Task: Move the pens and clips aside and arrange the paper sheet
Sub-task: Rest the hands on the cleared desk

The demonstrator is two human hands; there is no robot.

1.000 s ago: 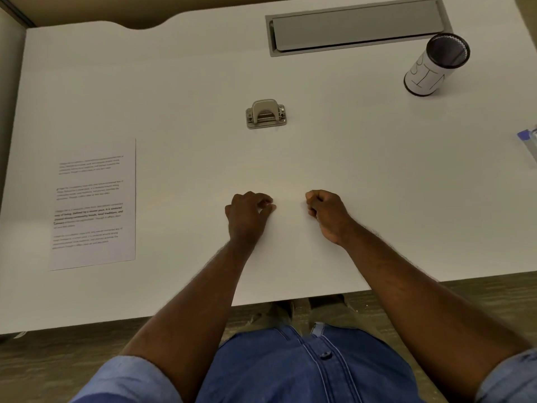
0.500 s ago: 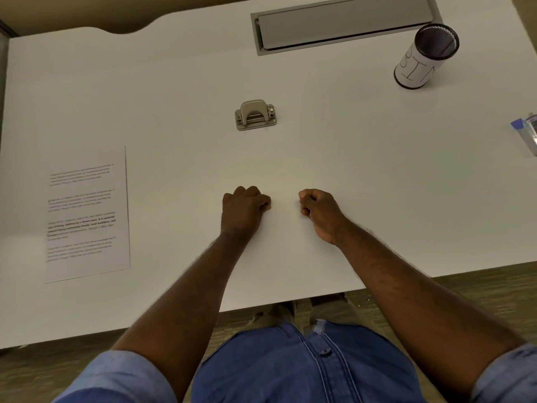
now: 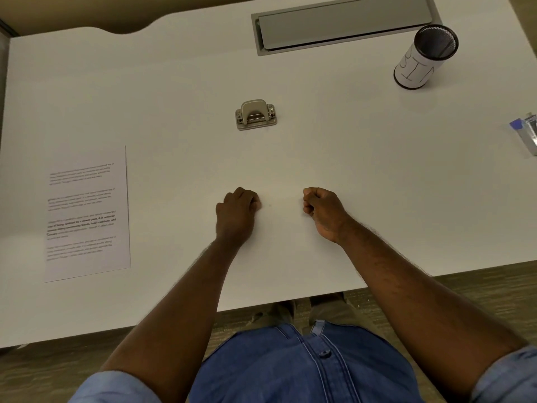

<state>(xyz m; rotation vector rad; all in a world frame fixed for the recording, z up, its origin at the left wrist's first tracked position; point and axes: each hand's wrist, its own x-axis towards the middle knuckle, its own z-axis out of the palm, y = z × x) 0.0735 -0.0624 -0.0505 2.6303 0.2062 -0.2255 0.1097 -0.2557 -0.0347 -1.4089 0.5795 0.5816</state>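
A printed paper sheet [image 3: 87, 213] lies flat at the left side of the white desk [image 3: 377, 184]. My left hand [image 3: 236, 212] and my right hand [image 3: 324, 210] rest as curled fists on the desk's middle near the front edge, a hand's width apart, holding nothing. A mesh pen cup [image 3: 425, 56] with a white label stands at the back right and looks empty. At the right edge lie a few items with a blue cap [image 3: 526, 133], cut off by the frame. I see no clips.
A grey hole punch [image 3: 255, 115] sits on the desk beyond my hands. A grey cable tray lid [image 3: 343, 23] is set into the desk's back. The desk's front edge runs just behind my forearms, with carpet floor below.
The view has shifted slightly, so the desk's items sit a little differently in frame. Both fists stay in the same place on the desk.
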